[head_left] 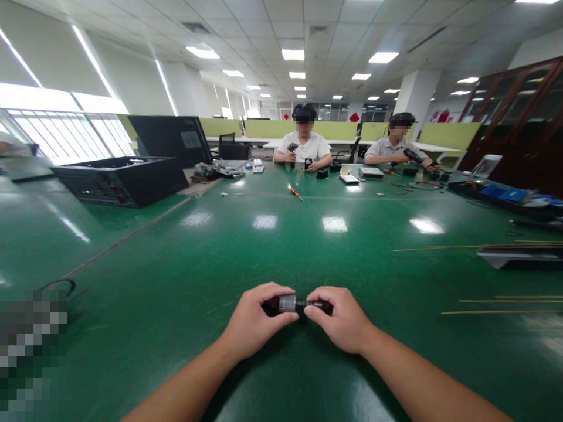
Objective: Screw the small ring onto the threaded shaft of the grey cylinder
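Observation:
A small cylindrical metal part point(288, 303) with a thin dark shaft point(308, 304) lies level between my hands, low in the middle of the view. My left hand point(259, 316) grips the wide silver end between thumb and fingers. The shaft's right end is pinched by my right hand point(341, 316), whose fingers partly hide it. Both hands are just above or on the green table point(281, 264); which of the two I cannot tell.
An orange screwdriver point(295, 193) lies farther back. A black computer case point(127, 179) stands at the left. Thin brass rods point(497, 312) lie at the right. Two people point(303, 146) sit across the table with tools and parts.

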Demonstrator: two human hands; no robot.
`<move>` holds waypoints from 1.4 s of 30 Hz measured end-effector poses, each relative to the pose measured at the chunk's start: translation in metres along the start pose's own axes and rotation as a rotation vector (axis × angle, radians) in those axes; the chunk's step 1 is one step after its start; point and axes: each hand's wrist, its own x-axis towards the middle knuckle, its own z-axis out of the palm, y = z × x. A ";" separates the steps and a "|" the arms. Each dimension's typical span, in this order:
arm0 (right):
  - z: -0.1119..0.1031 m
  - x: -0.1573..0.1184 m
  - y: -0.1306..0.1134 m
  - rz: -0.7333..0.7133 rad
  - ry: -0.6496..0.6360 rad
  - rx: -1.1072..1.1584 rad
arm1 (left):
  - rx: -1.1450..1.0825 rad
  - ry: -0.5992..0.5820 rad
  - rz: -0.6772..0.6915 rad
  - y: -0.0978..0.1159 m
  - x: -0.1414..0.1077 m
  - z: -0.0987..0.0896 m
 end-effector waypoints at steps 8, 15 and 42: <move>0.000 0.000 0.000 0.000 -0.001 0.010 | -0.011 -0.004 -0.003 0.001 0.000 0.000; 0.001 0.000 0.001 -0.004 0.008 0.017 | -0.012 0.000 -0.008 0.000 0.000 -0.001; -0.001 0.001 0.002 0.026 -0.002 0.060 | -0.015 0.018 -0.019 0.002 0.000 -0.001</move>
